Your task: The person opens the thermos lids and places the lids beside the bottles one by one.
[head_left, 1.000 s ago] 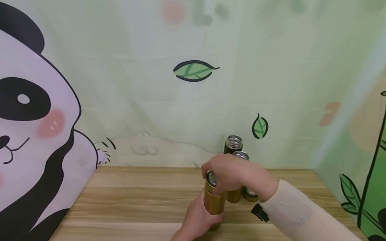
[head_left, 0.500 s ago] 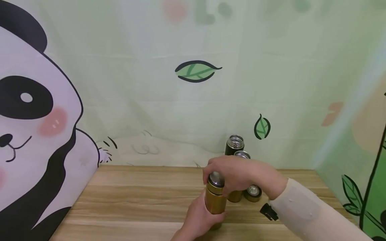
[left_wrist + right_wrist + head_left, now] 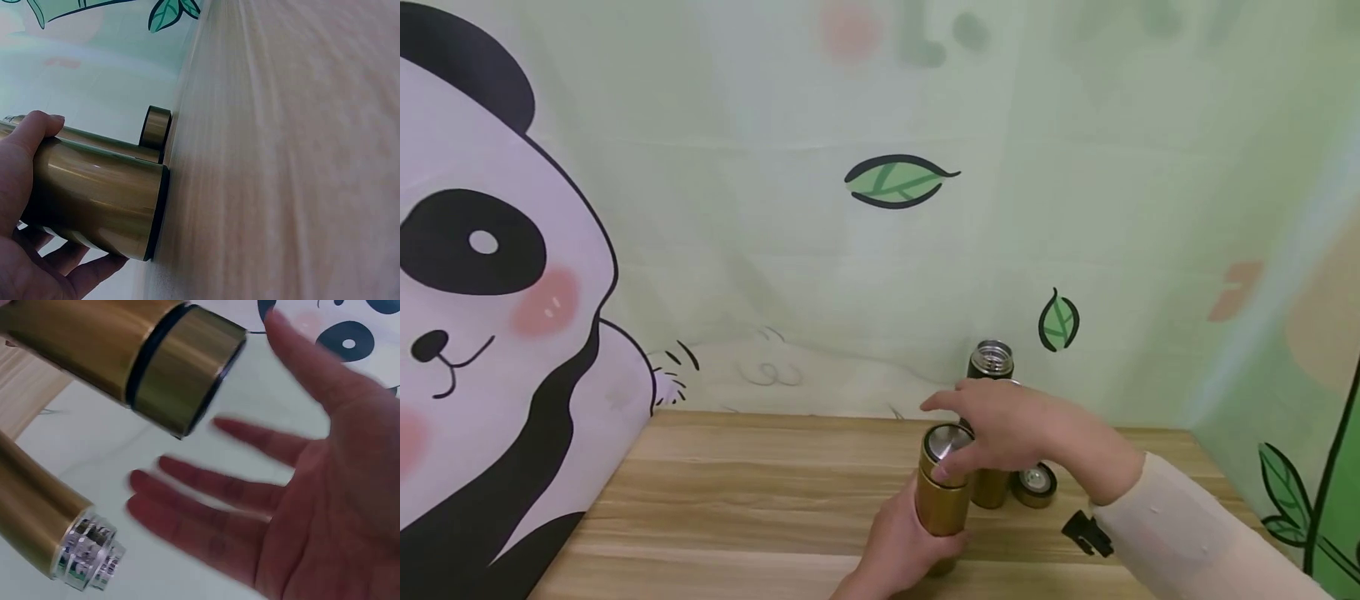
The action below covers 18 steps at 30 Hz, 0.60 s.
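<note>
My left hand (image 3: 901,546) grips a gold thermos bottle (image 3: 942,510) around its lower body. In the left wrist view, the thumb and fingers wrap the bottle (image 3: 100,194), whose dark base meets the wooden table. A gold lid (image 3: 955,468) with a shiny steel top sits on the bottle, a dark ring showing between lid and body in the right wrist view. My right hand (image 3: 1003,423) is spread beside and above that lid. The right wrist view shows its fingers (image 3: 212,481) extended, apart from the lid (image 3: 190,372), holding nothing.
Behind the held bottle stand a second gold thermos (image 3: 991,490), its steel neck uncapped, and a dark uncapped thermos (image 3: 992,363). A loose gold lid (image 3: 1036,485) lies to their right on the wooden table (image 3: 745,492). A panda-printed backdrop (image 3: 775,275) rises behind.
My right hand's fingers, earlier curled around the lid, have straightened and come away from it. The left hand keeps its grip on the bottle. The head view has shifted slightly.
</note>
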Motion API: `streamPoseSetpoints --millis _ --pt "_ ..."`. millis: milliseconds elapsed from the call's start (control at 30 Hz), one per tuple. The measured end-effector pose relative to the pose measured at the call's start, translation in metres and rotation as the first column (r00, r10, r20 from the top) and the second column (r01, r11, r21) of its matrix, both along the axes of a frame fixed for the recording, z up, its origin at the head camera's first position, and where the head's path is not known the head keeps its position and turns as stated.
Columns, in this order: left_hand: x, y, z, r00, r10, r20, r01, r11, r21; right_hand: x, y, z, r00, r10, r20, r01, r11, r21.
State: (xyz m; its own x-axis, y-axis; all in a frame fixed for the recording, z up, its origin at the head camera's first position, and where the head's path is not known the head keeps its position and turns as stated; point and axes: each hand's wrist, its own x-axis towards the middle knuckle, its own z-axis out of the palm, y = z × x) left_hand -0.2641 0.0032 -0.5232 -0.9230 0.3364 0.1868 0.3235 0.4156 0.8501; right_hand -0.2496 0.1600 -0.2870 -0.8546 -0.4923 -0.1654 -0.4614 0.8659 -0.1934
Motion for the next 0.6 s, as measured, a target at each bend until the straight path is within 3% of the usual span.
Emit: streamPoseSetpoints --millis 167,367,600 --pt "-0.001 -0.001 0.000 1.000 -0.005 0.010 0.004 1.000 0.003 0.002 -0.009 0.003 0.993 -0.117 -0.031 0.119 0.989 0.087" --pt "0.000 -0.002 0.001 1.000 -0.008 0.028 0.008 1.000 0.014 0.005 -0.029 0.000 0.984 -0.146 -0.098 0.162 0.971 0.175" --pt "0.001 0.000 0.000 1.000 -0.010 0.008 0.010 1.000 0.016 0.006 -0.040 -0.003 0.975 -0.193 -0.107 0.211 0.958 0.195"
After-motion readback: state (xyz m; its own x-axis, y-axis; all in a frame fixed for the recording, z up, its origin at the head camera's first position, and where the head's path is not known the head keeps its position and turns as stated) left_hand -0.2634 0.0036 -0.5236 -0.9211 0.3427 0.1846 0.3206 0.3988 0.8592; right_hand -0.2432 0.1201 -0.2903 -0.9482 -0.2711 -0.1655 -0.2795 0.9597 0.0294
